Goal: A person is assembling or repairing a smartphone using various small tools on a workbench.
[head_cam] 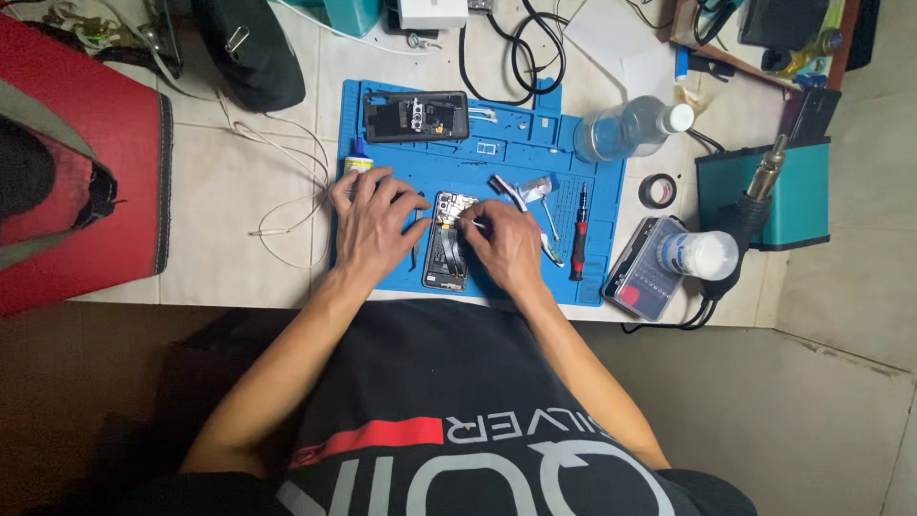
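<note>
An opened phone (447, 241) lies lengthwise on a blue work mat (516, 158), its inner boards showing. My left hand (374, 222) rests flat on the mat just left of the phone, fingers spread, the thumb touching its edge. My right hand (506, 247) sits at the phone's right side, pinching a thin pale tool (468, 222) whose tip reaches over the phone's upper part. A black phone back frame (416, 116) lies at the mat's far edge.
A red-handled screwdriver (579, 234), tweezers and small parts lie right of my hand. A clear bottle (630, 126), a tape roll (657, 190), a clear case (650, 268), a hot-air station (764, 196), a red bag (76, 162) and white cable (287, 205) surround the mat.
</note>
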